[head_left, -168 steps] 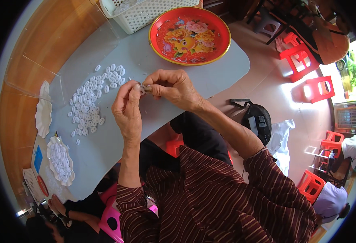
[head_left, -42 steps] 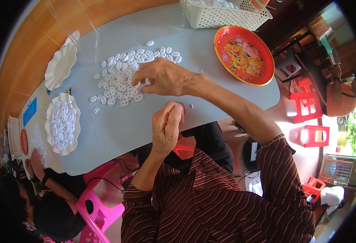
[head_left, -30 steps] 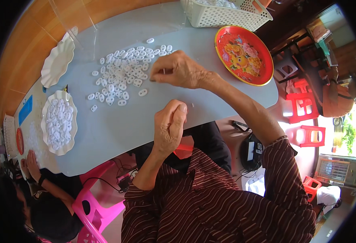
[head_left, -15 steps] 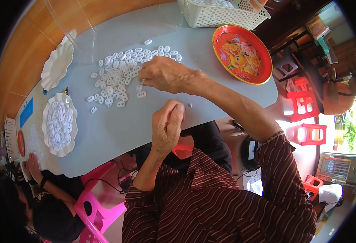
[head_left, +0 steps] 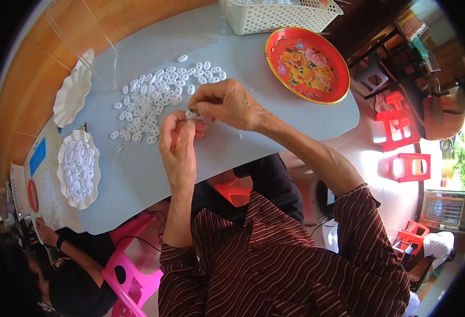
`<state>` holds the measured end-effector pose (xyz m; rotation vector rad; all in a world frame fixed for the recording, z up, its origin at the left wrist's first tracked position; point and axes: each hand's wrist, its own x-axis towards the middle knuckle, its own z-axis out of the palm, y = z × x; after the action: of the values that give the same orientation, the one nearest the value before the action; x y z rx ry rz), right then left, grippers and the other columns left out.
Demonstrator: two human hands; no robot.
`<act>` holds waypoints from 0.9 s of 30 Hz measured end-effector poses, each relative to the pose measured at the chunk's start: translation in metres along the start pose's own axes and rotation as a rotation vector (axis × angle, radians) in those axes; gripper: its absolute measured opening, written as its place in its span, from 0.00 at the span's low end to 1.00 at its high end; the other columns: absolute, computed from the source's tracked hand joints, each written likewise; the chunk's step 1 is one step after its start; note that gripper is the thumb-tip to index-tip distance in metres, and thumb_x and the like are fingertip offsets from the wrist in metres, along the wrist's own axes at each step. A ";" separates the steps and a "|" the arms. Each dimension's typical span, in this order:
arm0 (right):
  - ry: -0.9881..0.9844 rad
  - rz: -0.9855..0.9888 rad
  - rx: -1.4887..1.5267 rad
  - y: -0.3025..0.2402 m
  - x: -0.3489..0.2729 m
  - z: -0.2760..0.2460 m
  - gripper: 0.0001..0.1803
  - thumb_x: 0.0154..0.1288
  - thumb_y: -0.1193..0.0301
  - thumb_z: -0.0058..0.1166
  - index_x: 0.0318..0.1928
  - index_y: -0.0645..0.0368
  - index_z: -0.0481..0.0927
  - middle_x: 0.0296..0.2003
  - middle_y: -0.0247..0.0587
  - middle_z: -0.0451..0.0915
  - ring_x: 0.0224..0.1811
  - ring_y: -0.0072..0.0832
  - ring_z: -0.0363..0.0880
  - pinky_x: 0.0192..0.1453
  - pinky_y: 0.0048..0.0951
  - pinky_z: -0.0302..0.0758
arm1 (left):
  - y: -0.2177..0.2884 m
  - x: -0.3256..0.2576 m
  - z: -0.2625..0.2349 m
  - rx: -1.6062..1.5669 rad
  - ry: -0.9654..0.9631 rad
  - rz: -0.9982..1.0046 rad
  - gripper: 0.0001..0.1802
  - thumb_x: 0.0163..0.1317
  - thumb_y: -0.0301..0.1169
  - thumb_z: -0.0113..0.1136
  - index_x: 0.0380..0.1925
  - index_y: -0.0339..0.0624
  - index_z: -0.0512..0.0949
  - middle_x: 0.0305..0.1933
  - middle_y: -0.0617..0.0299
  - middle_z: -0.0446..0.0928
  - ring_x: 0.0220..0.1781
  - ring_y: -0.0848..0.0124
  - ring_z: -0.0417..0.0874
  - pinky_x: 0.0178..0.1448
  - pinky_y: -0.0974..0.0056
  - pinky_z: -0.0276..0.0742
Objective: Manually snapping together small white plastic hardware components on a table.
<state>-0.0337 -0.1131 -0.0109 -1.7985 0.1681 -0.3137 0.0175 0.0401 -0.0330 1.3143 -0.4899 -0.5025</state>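
Both my hands meet above the grey table (head_left: 253,58), their fingertips closed around a small white oval piece (head_left: 190,114), partly hidden by the fingers. My left hand (head_left: 179,153) holds it from below with thumb and fingers. From above, my right hand (head_left: 232,108) pinches at the same piece. Just beyond them lies a loose pile of white oval pieces (head_left: 143,105), most with two holes. Left of the pile, a white scalloped dish (head_left: 97,177) is heaped with similar pieces. A tiny white bit (head_left: 240,136) rests on the table below my right wrist.
A second scalloped dish (head_left: 73,98) stands at the far left. A round red flowered tray (head_left: 309,66) and a white perforated basket (head_left: 275,22) sit at the far right. Another person's hand (head_left: 46,231) is at lower left beside a pink chair (head_left: 132,277). Red stools (head_left: 399,129) stand right.
My right hand has drawn back from the pile to my left hand. My left hand has moved forward and left, its fist loosened, and both now grip a white oval piece.
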 end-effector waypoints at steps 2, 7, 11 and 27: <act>0.014 -0.077 -0.162 0.002 -0.001 0.000 0.06 0.60 0.74 0.55 0.35 0.64 0.81 0.22 0.34 0.79 0.24 0.17 0.73 0.30 0.24 0.73 | 0.004 -0.006 0.002 0.029 0.044 0.042 0.13 0.64 0.30 0.50 0.45 0.35 0.70 0.34 0.58 0.75 0.35 0.72 0.72 0.45 0.67 0.69; 0.123 -0.317 -0.483 0.015 0.012 -0.002 0.04 0.55 0.77 0.54 0.30 0.65 0.79 0.22 0.44 0.78 0.23 0.33 0.77 0.30 0.31 0.74 | -0.001 -0.017 0.002 0.075 0.056 0.084 0.12 0.64 0.30 0.49 0.45 0.36 0.69 0.36 0.58 0.75 0.38 0.71 0.72 0.49 0.66 0.68; 0.076 -0.361 -0.457 0.007 0.028 0.013 0.04 0.54 0.77 0.53 0.30 0.64 0.78 0.25 0.46 0.78 0.26 0.40 0.78 0.32 0.35 0.75 | -0.003 -0.020 -0.006 -0.023 0.136 0.088 0.11 0.64 0.29 0.48 0.45 0.36 0.69 0.37 0.57 0.74 0.40 0.71 0.71 0.50 0.66 0.67; -0.016 -0.303 -0.627 0.011 0.038 0.008 0.06 0.55 0.75 0.55 0.33 0.62 0.82 0.27 0.45 0.80 0.30 0.38 0.79 0.36 0.36 0.76 | 0.003 -0.018 -0.004 0.033 0.047 0.096 0.08 0.66 0.30 0.48 0.36 0.34 0.73 0.32 0.61 0.73 0.39 0.73 0.71 0.50 0.68 0.67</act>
<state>0.0053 -0.1189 -0.0186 -2.4538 -0.0276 -0.4997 0.0063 0.0548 -0.0318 1.3243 -0.5215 -0.3845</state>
